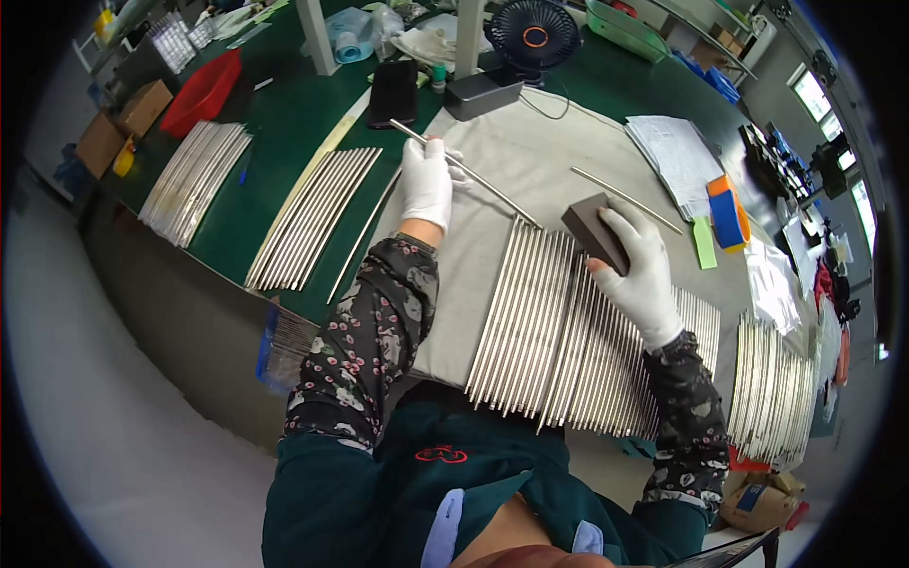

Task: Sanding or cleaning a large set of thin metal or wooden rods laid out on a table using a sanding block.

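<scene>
My left hand (pixel 428 187), in a white glove with bare fingertips, is closed around a thin metal rod (pixel 492 189). The rod slants down to the right, its lower end by the top of a wide row of similar metal rods (pixel 530 322) on the pale cloth (pixel 440 327). In my right hand (pixel 646 275), gloved the same way, is a dark brown rectangular block (pixel 589 229), gripped between thumb and fingers above the row's upper edge. One single rod (pixel 625 200) lies apart on the cloth, beyond the block.
Bundled rods lie at the far left (pixel 194 180) and right (pixel 769 388); another row (pixel 317 218) rests on the green table (pixel 275 123). Behind are a phone (pixel 392 95), a grey box (pixel 481 93) and a fan (pixel 533 38). Papers (pixel 672 156) and tape rolls (pixel 727 213) sit right.
</scene>
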`<state>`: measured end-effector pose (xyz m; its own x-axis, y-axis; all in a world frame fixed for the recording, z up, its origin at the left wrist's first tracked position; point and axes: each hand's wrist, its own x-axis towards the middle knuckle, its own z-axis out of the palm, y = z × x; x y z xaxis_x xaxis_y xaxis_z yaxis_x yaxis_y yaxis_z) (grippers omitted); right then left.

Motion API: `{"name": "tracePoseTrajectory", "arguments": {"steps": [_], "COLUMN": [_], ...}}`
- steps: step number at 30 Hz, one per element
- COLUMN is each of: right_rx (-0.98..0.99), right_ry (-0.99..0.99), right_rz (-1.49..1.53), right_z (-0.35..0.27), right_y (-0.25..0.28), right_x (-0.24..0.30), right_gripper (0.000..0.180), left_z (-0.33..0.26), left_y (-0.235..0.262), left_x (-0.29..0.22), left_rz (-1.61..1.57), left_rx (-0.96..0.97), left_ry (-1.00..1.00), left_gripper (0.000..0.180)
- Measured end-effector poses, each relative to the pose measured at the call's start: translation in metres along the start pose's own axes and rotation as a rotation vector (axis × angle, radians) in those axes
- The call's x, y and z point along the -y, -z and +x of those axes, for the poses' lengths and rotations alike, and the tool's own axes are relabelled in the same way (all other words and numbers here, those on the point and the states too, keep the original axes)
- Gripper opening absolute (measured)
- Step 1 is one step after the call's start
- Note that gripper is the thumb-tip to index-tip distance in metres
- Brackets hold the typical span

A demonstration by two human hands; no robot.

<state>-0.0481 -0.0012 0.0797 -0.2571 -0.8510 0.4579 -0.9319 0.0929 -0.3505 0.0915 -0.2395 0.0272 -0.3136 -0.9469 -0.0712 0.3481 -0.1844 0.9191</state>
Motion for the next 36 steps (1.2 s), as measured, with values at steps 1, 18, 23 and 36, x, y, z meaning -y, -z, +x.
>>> {"name": "tracePoseTrajectory", "arguments": {"steps": [1, 18, 23, 36], "right_rx": [0.010, 0.008, 0.034, 0.026], "right_ry": [0.011, -0.050, -0.220, -0.026], "right_rz": [-0.019, -0.117, -0.176, 0.060], "right_z": [0.001, -0.012, -0.010, 0.006], "right_y": [-0.005, -0.048, -0.046, -0.036], "right_x": [-0.005, -0.013, -0.017, -0.036], "right_gripper": [0.056, 0.066, 0.067, 0.064], "left_z": [-0.002, -0.044, -0.016, 0.002], "left_y": [-0.003, -0.043, -0.053, -0.031], "left_x": [0.001, -0.004, -0.002, 0.025], "left_rz": [0.002, 0.178, 0.100, 0.081], "left_rx": [0.003, 0.371, 0.354, 0.448], "left_ry": [0.000, 0.041, -0.143, 0.060], "left_gripper": [0.017, 0.012, 0.009, 0.012]}}
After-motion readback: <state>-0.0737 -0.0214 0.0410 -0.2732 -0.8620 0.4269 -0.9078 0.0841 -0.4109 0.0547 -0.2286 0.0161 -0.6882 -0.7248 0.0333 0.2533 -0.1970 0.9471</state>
